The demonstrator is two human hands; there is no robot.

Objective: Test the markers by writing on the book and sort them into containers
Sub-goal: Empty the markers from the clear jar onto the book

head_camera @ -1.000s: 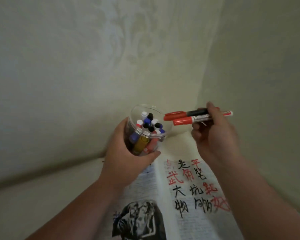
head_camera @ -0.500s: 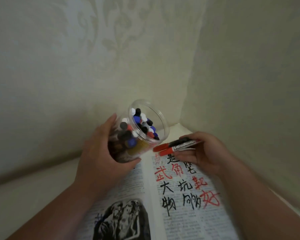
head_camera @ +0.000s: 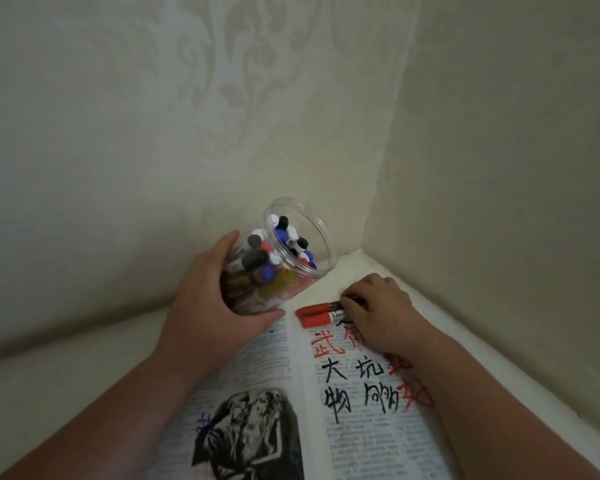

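Head, clear jar (head_camera: 323, 237) tilted, red-cap mkrs (head_camera: 317, 314)

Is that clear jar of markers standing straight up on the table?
No, the left hand grips the jar tilted, its open mouth leaning up and to the right.

Clear, glossy plastic for the jar (head_camera: 327, 241). Smooth, faintly shiny red and black plastic for the markers (head_camera: 315, 315). Matt printed paper for the book (head_camera: 361, 445), with flat black and red ink. Matt, embossed paper on the wall (head_camera: 153, 133). Smooth, matt cream finish on the table (head_camera: 66, 375).
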